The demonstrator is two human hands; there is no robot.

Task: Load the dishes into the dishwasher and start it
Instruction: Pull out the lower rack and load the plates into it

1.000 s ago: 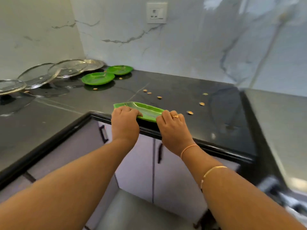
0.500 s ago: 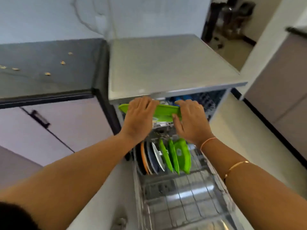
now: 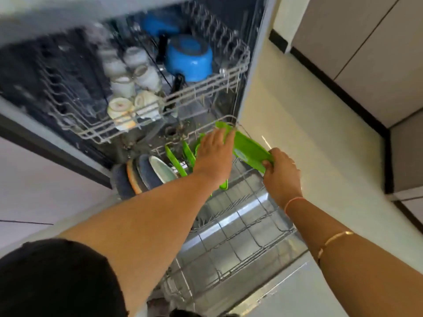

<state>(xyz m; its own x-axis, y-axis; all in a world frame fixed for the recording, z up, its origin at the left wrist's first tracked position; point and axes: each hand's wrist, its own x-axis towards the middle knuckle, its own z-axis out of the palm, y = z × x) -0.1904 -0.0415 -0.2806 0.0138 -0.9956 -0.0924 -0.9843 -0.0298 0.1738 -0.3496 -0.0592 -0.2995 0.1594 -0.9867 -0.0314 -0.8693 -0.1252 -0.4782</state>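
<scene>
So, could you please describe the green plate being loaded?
Start at the dishwasher's lower rack. At its far right corner, the left hand and right hand hold a tilted green plate. Its green neighbours stand slotted; only this one is held.

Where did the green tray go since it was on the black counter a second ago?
It went from the counter's edge over to the open dishwasher and down. The green tray now tilts above the lower rack, beside the green plates standing there. Both hands kept hold of it, the left hand at its far end and the right hand at its near end. The racked plates stayed put.
</scene>
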